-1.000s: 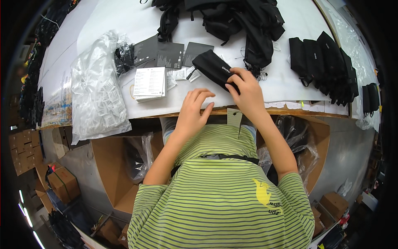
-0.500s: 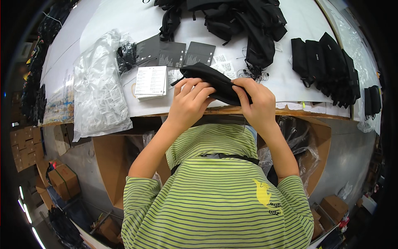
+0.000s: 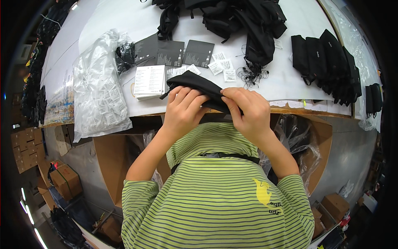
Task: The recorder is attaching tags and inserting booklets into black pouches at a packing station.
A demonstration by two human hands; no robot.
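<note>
Between both hands, above the table's near edge, is a soft black fabric pouch (image 3: pixel 191 80) with a strap or cord end at its left side. My left hand (image 3: pixel 182 110) is closed on the pouch's near left part, fingers curled over it. At the other end my right hand (image 3: pixel 249 108) pinches the fabric between thumb and fingers. The pouch's underside is hidden, and I cannot tell whether it is open. Just beyond it lie small white labels (image 3: pixel 229 75) and a stack of white printed leaflets (image 3: pixel 149 81).
A clear plastic bag of labels (image 3: pixel 105 93) lies at the left, partly over the table edge. Dark grey cards (image 3: pixel 198 53) sit farther back, with black bags (image 3: pixel 261 25) beyond. Thin black cords (image 3: pixel 251 76) lie behind my right hand. Black pouches (image 3: pixel 327 58) are lined up at the right.
Both hands and the pouch have shifted left and a little toward me. More of the white labels and the black cords now show behind it.
</note>
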